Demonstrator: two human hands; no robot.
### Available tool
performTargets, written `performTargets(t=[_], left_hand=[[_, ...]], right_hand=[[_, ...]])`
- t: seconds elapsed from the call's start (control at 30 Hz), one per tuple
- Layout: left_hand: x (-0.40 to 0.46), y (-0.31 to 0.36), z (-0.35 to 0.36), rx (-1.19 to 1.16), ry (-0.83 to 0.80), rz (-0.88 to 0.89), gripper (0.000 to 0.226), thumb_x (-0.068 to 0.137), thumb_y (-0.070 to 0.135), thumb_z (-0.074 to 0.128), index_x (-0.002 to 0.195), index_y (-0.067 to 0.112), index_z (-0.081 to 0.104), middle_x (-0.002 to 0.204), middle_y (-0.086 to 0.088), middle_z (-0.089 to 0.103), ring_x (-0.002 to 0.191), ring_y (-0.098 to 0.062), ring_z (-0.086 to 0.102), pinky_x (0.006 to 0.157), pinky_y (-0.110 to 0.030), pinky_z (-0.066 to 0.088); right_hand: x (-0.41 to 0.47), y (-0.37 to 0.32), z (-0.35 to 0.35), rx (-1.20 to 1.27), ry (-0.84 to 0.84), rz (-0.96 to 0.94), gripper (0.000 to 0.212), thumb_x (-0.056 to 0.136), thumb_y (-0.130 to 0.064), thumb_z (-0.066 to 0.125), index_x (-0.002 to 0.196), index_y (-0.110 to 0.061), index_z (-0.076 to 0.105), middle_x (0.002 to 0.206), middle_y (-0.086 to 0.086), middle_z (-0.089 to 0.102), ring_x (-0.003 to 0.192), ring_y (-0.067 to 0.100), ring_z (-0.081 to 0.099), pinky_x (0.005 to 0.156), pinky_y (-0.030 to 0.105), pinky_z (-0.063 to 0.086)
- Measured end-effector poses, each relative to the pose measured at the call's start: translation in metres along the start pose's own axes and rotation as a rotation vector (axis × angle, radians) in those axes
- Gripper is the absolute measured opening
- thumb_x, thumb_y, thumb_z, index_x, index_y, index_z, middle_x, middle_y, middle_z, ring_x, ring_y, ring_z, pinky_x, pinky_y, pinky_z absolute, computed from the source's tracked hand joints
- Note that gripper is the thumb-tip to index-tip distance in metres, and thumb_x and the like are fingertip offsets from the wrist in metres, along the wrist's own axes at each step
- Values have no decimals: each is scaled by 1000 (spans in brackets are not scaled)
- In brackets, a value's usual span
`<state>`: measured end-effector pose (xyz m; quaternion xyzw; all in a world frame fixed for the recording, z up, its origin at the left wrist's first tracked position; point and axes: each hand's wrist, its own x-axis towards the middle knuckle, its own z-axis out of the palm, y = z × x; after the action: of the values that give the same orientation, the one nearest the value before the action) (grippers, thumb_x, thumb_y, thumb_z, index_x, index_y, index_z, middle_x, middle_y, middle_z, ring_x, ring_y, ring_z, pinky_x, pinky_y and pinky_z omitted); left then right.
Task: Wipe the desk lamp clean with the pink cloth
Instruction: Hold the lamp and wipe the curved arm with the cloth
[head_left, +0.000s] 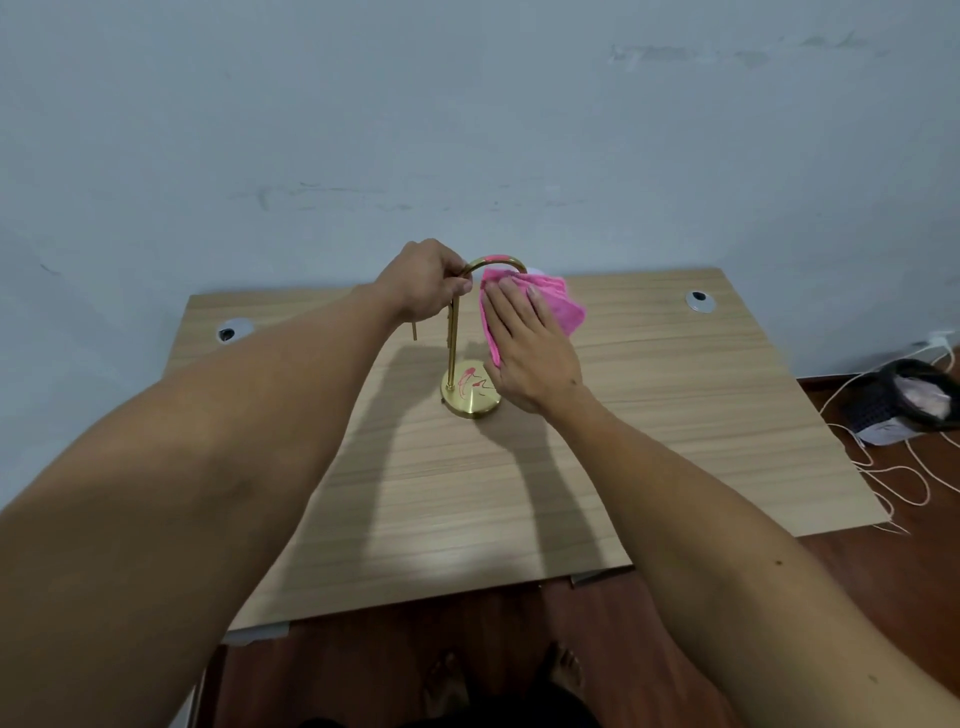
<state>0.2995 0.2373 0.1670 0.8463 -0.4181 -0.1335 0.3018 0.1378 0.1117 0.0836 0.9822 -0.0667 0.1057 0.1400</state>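
A brass desk lamp (470, 397) stands on the wooden desk (675, 395), with a round base, a thin upright stem and an arched neck on top. My left hand (423, 280) grips the arch at its left side. My right hand (527, 345) lies flat with fingers spread, pressing the pink cloth (558, 306) against the lamp's shade under the right end of the arch. The cloth and hand hide almost all of the shade; a sliver of white shows behind the cloth.
Two round cable holes sit in the desk, one at the back left (234, 331) and one at the back right (700, 300). On the floor to the right stand a dark mesh bin (904, 400) and loose white cords (893, 470). A wall rises right behind the desk.
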Motion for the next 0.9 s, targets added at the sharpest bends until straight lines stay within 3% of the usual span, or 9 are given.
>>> performTargets(t=[0.07,0.23,0.43,0.67,0.9], left_hand=[[0,0,0,-4,5,-8,14,92,20,66,88,13,77,79,-9,71,69,-16,57,65,-25,46],[1,0,-1,6,1,-3,13,92,19,66,90,11,77,79,-6,71,72,-16,59,65,-23,46],[2,-1,-3,6,-26,2,14,91,20,66,85,11,75,78,-12,70,69,-16,56,66,-26,45],[1,0,-1,17,-13,0,11,92,18,66,88,15,75,82,-6,71,77,-18,62,70,-23,45],[-1,3,-3,40,-17,21,11,93,19,66,88,15,76,78,-3,69,75,-18,62,74,-29,49]], right_hand=[[-23,9,9,-23,-7,-71,78,101,-47,31,163,-4,11,172,13,7,160,27,2,129,49,7],[-33,20,13,-55,1,-160,77,100,-44,31,163,-4,13,172,11,9,160,25,3,128,50,10],[16,3,-3,-105,19,-93,76,99,-46,39,156,4,32,164,20,31,156,34,21,128,50,10],[-41,33,14,-146,-27,-282,78,99,-43,34,162,-1,13,172,14,8,159,26,3,128,51,8],[25,1,-5,-242,-73,-226,71,102,-43,28,152,7,38,159,25,37,154,39,21,126,54,6]])
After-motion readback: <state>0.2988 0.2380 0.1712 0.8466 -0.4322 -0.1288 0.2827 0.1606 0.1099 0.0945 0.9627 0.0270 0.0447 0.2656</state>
